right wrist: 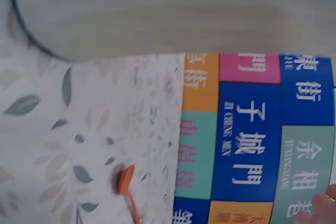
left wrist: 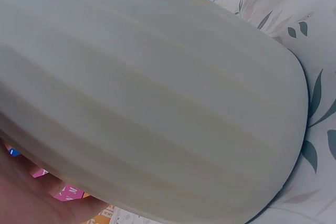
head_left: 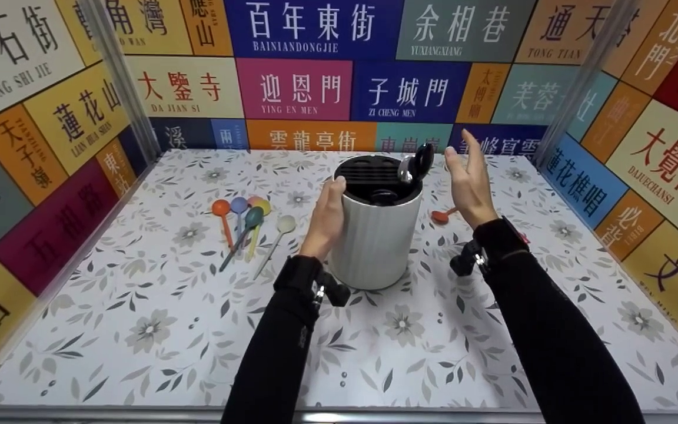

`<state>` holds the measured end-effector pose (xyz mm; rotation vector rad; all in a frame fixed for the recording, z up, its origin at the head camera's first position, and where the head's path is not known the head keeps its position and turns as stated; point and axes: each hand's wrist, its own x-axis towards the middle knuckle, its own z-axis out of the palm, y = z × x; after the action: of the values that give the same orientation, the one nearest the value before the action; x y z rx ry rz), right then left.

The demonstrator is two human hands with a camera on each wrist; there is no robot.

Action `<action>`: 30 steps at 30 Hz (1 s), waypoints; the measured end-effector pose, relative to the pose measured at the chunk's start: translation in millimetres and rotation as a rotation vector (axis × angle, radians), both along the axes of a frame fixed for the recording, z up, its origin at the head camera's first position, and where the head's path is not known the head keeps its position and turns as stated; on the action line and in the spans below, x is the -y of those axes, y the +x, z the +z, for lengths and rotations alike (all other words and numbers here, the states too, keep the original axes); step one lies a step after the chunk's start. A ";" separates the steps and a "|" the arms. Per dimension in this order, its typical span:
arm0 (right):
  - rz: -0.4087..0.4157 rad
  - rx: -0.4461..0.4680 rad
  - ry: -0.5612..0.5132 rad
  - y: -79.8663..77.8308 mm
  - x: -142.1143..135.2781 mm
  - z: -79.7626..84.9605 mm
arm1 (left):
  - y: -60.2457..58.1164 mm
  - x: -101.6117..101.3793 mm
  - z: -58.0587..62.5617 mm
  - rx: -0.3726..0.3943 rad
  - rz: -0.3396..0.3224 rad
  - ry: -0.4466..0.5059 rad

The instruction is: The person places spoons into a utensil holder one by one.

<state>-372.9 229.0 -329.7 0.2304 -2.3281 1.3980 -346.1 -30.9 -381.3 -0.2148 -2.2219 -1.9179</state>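
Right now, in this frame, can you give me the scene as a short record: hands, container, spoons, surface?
left hand: grips the side of the white container
right hand: raised beside it, holding nothing
container top: black, slotted; black-and-silver utensil leaning out
lying left: orange spoon, teal spoon, cream spoon, others
lying right: red-orange spoon
surface: floral tabletop

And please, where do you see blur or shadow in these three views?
Head view: large wall signs readable; left wrist view: ribbed utensil holder shaded towards the left hand; right wrist view: holder looks blurred, orange spoon beside a faint shadow.
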 end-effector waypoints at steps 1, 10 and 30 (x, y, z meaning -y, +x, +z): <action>-0.004 0.012 0.020 -1.9 -2.7 -3.2 | -0.2 0.0 -0.3 -0.001 0.002 0.006; -0.001 0.122 0.245 -16.1 -20.3 -33.7 | -2.2 0.0 0.0 -0.002 0.001 0.003; 0.129 0.420 0.575 -36.3 -27.4 -91.7 | -1.4 0.6 -2.3 -0.018 -0.014 -0.006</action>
<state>-409.2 256.4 -421.3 0.2728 -3.0822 0.8480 -347.5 -31.5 -383.7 -0.2474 -2.2205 -1.9093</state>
